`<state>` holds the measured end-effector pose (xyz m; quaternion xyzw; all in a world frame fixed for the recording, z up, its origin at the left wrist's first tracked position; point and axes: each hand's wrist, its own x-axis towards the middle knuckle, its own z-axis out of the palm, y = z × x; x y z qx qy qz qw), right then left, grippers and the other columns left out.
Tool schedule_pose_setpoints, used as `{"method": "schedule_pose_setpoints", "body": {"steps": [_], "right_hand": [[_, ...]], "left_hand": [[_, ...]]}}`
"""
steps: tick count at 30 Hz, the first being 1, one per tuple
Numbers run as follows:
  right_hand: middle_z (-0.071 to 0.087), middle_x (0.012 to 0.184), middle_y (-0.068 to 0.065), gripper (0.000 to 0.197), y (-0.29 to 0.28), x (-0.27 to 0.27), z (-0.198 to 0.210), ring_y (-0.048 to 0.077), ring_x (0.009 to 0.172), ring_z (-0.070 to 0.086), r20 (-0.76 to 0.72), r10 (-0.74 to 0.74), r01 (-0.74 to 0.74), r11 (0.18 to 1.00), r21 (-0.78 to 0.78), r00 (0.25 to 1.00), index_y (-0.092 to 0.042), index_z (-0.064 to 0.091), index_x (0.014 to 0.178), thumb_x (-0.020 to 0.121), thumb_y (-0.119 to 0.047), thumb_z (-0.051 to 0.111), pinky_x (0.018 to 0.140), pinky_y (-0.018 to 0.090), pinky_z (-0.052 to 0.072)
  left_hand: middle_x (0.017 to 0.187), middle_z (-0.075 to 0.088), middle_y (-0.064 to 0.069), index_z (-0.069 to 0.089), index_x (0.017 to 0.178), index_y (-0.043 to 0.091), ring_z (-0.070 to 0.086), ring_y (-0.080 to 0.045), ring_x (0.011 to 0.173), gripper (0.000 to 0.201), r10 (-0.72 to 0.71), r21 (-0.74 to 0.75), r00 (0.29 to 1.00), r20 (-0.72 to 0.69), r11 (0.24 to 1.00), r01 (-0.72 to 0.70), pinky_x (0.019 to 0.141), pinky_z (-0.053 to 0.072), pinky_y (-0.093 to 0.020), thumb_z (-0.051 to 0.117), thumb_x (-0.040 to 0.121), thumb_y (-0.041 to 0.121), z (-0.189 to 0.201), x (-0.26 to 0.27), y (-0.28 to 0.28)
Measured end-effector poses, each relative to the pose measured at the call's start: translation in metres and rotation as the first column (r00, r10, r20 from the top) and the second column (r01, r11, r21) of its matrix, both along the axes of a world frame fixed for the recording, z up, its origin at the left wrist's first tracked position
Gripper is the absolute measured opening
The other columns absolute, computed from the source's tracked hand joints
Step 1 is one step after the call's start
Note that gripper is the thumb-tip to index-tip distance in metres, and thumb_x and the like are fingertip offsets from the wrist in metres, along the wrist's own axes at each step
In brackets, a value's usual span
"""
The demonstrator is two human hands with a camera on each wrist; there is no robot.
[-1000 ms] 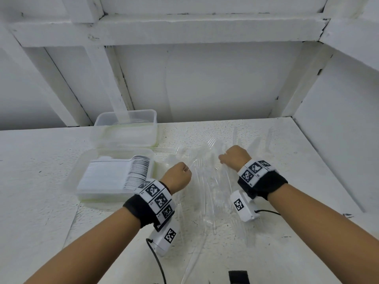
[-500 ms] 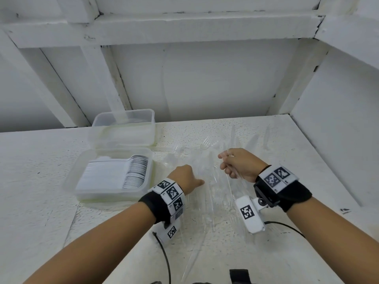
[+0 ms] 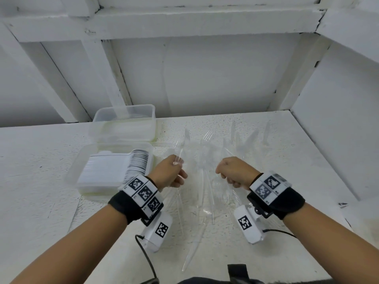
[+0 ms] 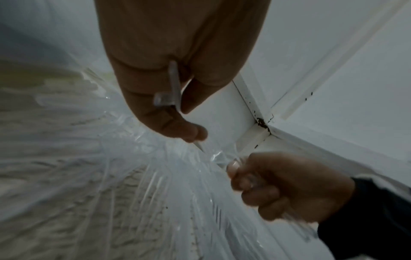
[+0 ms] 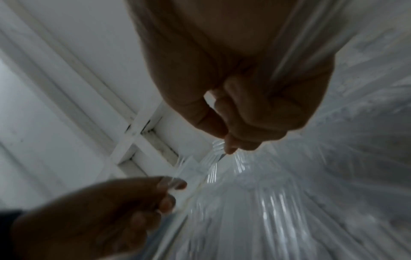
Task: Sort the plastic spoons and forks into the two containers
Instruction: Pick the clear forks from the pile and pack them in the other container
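**Both hands have lifted out of the heap, each with clear cutlery**

Nearest the person, loose clear handles trail off the near edge of the pile of clear plastic cutlery [image 3: 202, 181], which lies spread across the white tabletop [image 3: 287, 160]. A second ago both fists were low in that pile; now they have risen and drawn apart above it.

Left of the pile's middle, the left hand [image 3: 169, 174] has its fingers curled and pinching a clear fork [image 3: 180, 149], whose prongs point away from the person. In the left wrist view a handle runs between thumb and forefinger. Right of the pile's middle, the right hand [image 3: 231, 173] is closed in a fist around clear handles; fork prongs show past its fingertips in the right wrist view, though how many pieces it holds I cannot tell.

Just left of the pile sits the near container [image 3: 82, 171], stacked with white spoons [image 3: 114, 168]. Behind it stands the far container [image 3: 125, 125], its contents hard to make out.

The picking looks done for this round, so the far container is probably the next stop for the forks. Much cutlery remains unsorted.
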<state>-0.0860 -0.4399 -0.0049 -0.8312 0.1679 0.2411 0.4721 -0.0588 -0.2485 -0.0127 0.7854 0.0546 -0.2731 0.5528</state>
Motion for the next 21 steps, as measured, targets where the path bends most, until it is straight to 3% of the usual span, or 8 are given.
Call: {"method": "schedule_pose_setpoints", "body": {"steps": [4,7,11,16,21], "right_hand": [[0.04,0.063,-0.002,0.033,0.02,0.003,-0.011,0.013,0.058,0.043,-0.026,0.251,-0.245,0.908,-0.34,0.968,-0.014,0.038,0.068,0.091,-0.03,0.054,0.048,0.02,0.031],[0.043,0.067,-0.002,0.04,0.033,0.013,-0.013,0.018,0.071,0.05,-0.05,0.329,-0.308,0.805,-0.507,0.943,-0.015,0.038,0.068,0.088,-0.045,0.056,0.051,0.022,0.032],[0.044,0.066,-0.002,0.042,0.042,0.021,-0.011,0.011,0.056,0.042,-0.071,0.378,-0.344,0.728,-0.593,0.923,-0.016,0.036,0.066,0.088,-0.044,0.057,0.049,0.021,0.033],[0.04,0.061,-0.001,0.034,0.041,0.02,-0.012,0.012,0.052,0.038,-0.068,0.327,-0.31,0.781,-0.542,0.943,-0.014,0.035,0.062,0.088,-0.023,0.054,0.046,0.021,0.03],[0.041,0.06,0.0,0.028,0.028,0.012,-0.002,0.013,0.051,0.038,-0.07,0.249,-0.254,0.867,-0.428,0.966,-0.009,0.043,0.064,0.089,-0.021,0.05,0.047,0.021,0.029]], "left_hand": [[0.073,0.052,-0.005,0.043,0.094,0.013,0.036,-0.013,0.053,0.008,0.022,0.044,0.999,-0.041,0.999,-0.02,0.045,0.03,-0.02,0.035,0.097,0.013,0.001,-0.004,0.004],[0.074,0.051,-0.007,0.04,0.085,0.014,0.039,-0.015,0.055,0.012,0.077,0.023,0.994,-0.073,0.997,-0.076,0.047,0.033,-0.023,0.035,0.097,0.014,-0.003,-0.007,0.004],[0.073,0.048,-0.006,0.04,0.084,0.015,0.037,-0.015,0.056,0.013,0.094,0.043,0.993,-0.076,0.995,-0.091,0.048,0.033,-0.024,0.034,0.096,0.013,-0.007,-0.011,0.005],[0.069,0.041,-0.004,0.037,0.083,0.015,0.03,-0.013,0.054,0.012,0.073,0.081,0.997,-0.035,0.994,-0.07,0.046,0.025,-0.022,0.032,0.093,0.01,-0.006,-0.012,0.006],[0.07,0.039,-0.002,0.04,0.087,0.014,0.029,-0.011,0.054,0.006,0.063,0.104,0.998,0.005,0.993,-0.063,0.046,0.023,-0.021,0.041,0.093,0.014,-0.009,-0.014,0.002]]}}
